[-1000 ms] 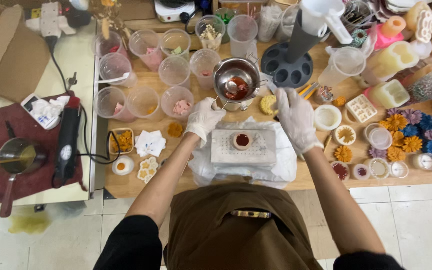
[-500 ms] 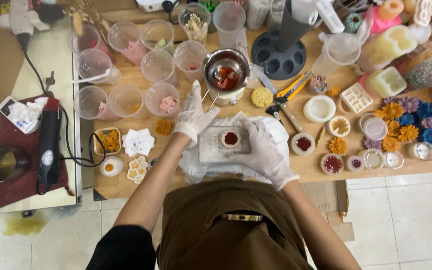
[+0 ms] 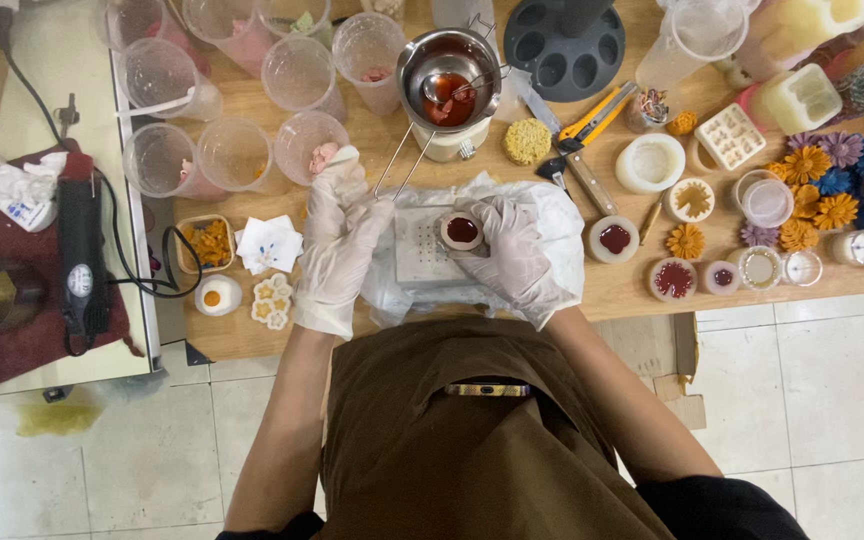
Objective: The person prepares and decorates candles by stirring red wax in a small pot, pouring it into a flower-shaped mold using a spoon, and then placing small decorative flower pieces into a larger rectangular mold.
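Wooden table [image 3: 642, 290]: red-filled mould [image 3: 461, 231] touching right hand [image 3: 514, 255] fingertips.

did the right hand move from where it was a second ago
Yes. The right hand came in from beside the yellow round mould toward the small mould of red wax on the scale, and now rests against it.

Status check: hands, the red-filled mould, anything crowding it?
Left hand beside scale. Right hand holds small mould of red wax on scale. Melting pot close behind.
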